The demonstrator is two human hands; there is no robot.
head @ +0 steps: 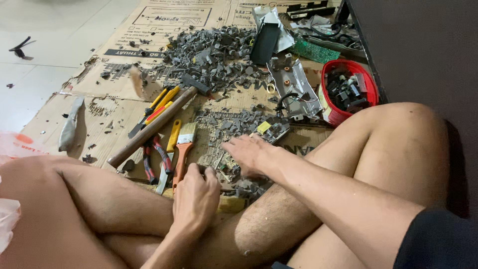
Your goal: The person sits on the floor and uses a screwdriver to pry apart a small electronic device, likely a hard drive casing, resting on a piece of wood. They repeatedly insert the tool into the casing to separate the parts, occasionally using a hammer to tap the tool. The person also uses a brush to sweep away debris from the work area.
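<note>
My right hand [248, 152] lies flat with fingers spread on a small heap of grey broken fragments [234, 123] on the cardboard sheet [102, 107]. My left hand [195, 193] is curled into a loose fist on my crossed legs, its fingertips next to the end of an orange-handled paint brush [184, 144]; nothing shows inside it. Left of the brush lie a yellow utility knife [172, 142], red-handled pliers [152, 159] and a wooden-handled hammer [152, 127]. A small yellow-tagged part [269, 128] sits just beyond my right fingers.
A larger pile of grey fragments [214, 50] lies further out, with yellow screwdrivers [162, 99] nearby. A red bowl [332, 113] holds small dark parts beside a metal bracket [294, 82], a green circuit board [313, 50] and a dark wall [423, 50]. White tiles [40, 50] are at left.
</note>
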